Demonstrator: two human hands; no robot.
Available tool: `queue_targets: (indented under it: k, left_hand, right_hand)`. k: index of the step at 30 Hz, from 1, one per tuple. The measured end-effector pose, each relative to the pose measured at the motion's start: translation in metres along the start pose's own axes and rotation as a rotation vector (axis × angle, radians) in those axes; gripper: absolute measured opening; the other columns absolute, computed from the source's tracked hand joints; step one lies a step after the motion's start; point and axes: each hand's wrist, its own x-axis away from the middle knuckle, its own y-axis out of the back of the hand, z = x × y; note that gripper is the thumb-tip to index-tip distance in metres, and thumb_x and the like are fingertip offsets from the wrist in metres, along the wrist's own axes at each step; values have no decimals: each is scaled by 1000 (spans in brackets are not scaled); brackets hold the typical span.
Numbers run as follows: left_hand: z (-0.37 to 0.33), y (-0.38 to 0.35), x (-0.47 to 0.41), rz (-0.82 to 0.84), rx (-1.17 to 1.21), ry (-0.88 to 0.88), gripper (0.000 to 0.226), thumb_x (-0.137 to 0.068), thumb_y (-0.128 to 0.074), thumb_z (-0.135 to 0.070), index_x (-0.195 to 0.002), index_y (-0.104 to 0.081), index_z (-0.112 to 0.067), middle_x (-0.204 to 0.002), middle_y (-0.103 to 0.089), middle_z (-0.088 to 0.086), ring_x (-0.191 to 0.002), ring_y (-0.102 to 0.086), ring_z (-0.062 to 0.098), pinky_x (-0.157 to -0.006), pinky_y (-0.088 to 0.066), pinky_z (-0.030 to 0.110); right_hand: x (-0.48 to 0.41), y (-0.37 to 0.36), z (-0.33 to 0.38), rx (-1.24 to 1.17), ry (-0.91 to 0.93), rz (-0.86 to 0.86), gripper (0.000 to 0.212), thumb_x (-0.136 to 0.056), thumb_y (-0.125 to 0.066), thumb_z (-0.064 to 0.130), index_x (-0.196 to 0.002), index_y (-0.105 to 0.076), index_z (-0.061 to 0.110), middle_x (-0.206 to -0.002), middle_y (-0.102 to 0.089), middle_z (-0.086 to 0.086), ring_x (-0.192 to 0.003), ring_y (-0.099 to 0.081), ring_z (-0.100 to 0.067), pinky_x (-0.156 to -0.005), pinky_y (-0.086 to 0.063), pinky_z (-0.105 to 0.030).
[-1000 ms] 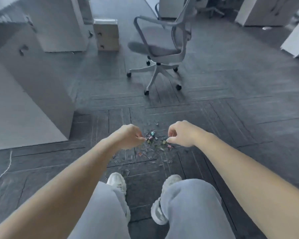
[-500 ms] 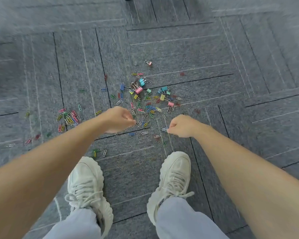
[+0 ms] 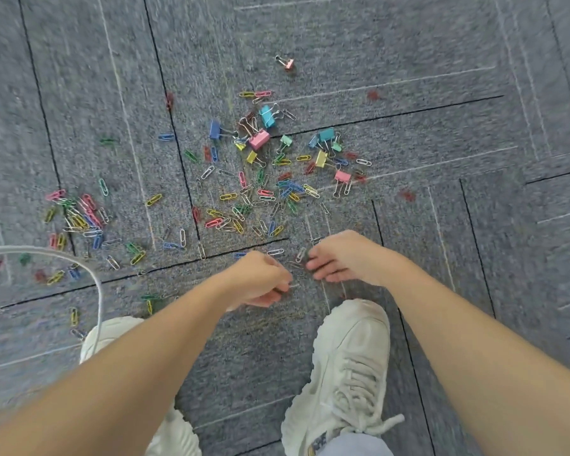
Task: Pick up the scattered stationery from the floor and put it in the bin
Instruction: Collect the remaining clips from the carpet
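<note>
Just beyond my right shoe [image 3: 349,357], my left hand [image 3: 260,281] pinches a silver clip [image 3: 293,285], my right hand [image 3: 343,258] loose-fingered beside it.

1. Probably an office: the floor is grey carpet tiles [image 3: 408,44], laid in squares with dark seams.
2. Office stationery lies scattered on it: coloured paper clips [image 3: 264,192] and binder clips [image 3: 259,139].
3. A white cable [image 3: 96,284] curves across the carpet at left.
</note>
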Motion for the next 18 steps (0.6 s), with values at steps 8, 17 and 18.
queue_targets:
  k: [8,17,18]
  left_hand:
    - [9,-2,0,-705,-705,-614,47,-95,-54,-39,-137,-46,-21,-140,-47,4,-133,-42,23,-115,-34,39]
    - [41,6,-16,-525,-953,-428,81,-91,-14,-49,-154,24,-14,-156,40,9,-143,38,24,-122,8,52]
    - [43,9,-13,-506,-936,-483,82,-88,-15,-46,-155,20,-14,-157,38,6,-144,36,21,-122,8,50]
  right_hand:
    - [17,-14,-35,446,356,-755,45,-99,-51,36,-138,-50,14,-142,-52,-4,-132,-47,-20,-106,-40,-30]
    - [-14,-82,-24,683,537,-536,80,-103,-37,32,-153,18,3,-159,30,-14,-146,30,-25,-124,6,-39]
    - [-14,-81,-23,672,642,-487,76,-103,-40,24,-156,10,4,-162,24,-10,-149,25,-21,-125,-2,-39]
